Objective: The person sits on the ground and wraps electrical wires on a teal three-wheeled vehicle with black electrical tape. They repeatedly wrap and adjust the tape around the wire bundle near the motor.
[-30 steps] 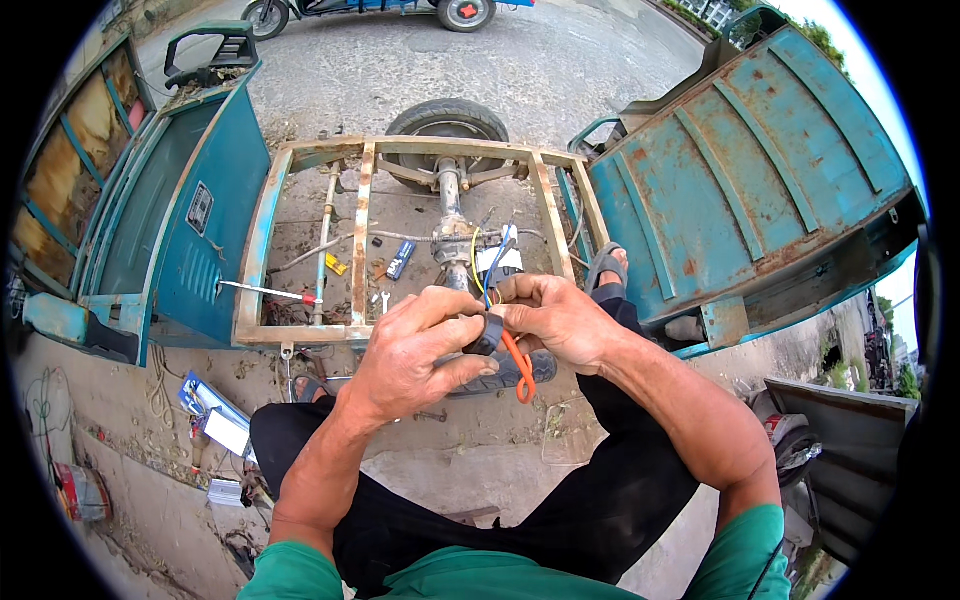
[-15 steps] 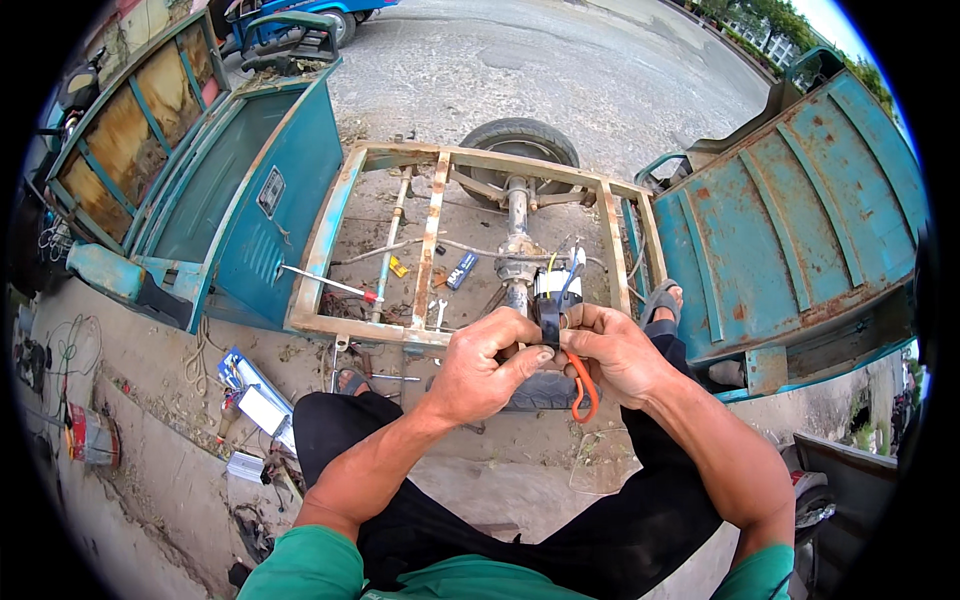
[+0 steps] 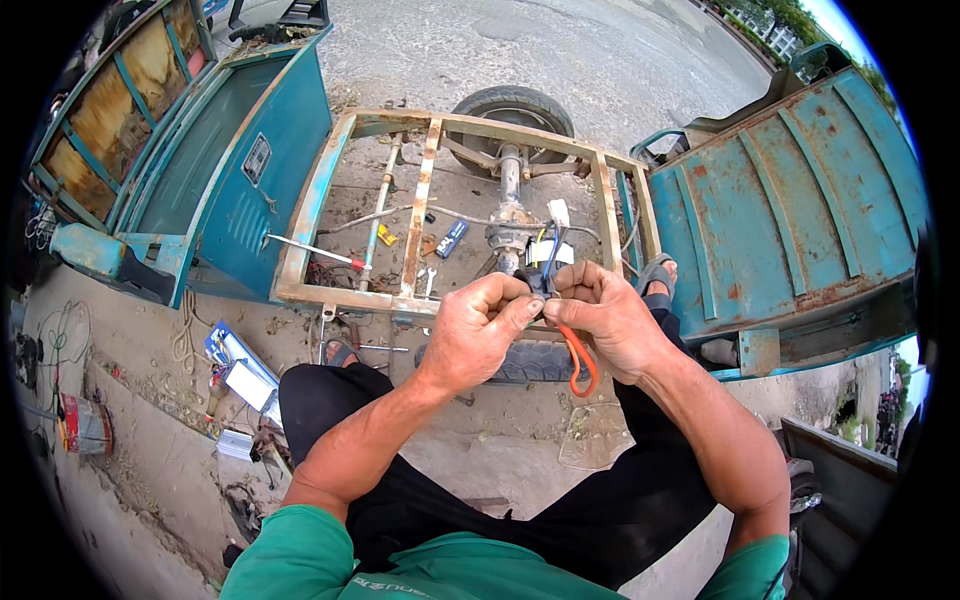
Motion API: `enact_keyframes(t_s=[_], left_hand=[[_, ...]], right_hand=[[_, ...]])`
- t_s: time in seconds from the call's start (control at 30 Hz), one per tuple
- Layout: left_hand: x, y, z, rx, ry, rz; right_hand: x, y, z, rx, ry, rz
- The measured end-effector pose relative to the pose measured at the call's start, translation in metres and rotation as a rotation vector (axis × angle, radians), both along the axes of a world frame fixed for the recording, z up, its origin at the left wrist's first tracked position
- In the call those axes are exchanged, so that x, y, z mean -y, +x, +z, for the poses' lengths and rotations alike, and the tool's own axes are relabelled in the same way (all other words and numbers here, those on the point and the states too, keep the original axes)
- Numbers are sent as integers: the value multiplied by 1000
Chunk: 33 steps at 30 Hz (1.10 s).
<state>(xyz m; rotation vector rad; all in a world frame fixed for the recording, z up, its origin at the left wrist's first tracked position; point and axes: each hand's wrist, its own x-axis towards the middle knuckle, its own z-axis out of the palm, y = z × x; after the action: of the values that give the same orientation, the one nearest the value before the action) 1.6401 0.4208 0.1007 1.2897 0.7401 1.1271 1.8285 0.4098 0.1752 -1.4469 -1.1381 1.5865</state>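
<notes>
My left hand (image 3: pixel 475 335) is closed in a pinch on a black strip (image 3: pixel 533 282), apparently tape, around a bundle of wires. My right hand (image 3: pixel 610 325) grips the same bundle, fingertips meeting the left's. Blue and yellow wires (image 3: pixel 550 258) rise from it toward a white connector (image 3: pixel 558 212), and an orange cable (image 3: pixel 582 372) hangs in a loop below. A rusty metal frame (image 3: pixel 355 298) lies beyond my hands, with an axle (image 3: pixel 509 178) and wheel (image 3: pixel 510 98). Inside are a blue box (image 3: pixel 451 241), a wrench (image 3: pixel 429 282) and a red-handled screwdriver (image 3: pixel 340 258).
A teal body section (image 3: pixel 250 220) stands left of the frame, a rusty teal panel (image 3: pixel 775 220) right. On the dusty ground at lower left are a blue-and-white package (image 3: pixel 245 385), a silver finned part (image 3: pixel 236 445), cords and a red bucket (image 3: pixel 85 425). A paved road (image 3: pixel 500 40) lies beyond.
My fingers have shifted on the black strip, which now sits tighter around the wires. The view has swung, and the blue vehicle at the top has almost left it.
</notes>
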Motion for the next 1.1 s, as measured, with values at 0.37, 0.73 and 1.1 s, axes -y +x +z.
enact_keyframes(t_s=[0.37,0.73,1.1], left_hand=[[-2,-5,0,139,-47,-110],[0,2,8,72,-160,-77],[-3,-1,5,-105,-140,-93]], right_hand=[[-3,8,5,-58,29,131],[12,0,24,275,145,34],[16,2,10,587,383,215]])
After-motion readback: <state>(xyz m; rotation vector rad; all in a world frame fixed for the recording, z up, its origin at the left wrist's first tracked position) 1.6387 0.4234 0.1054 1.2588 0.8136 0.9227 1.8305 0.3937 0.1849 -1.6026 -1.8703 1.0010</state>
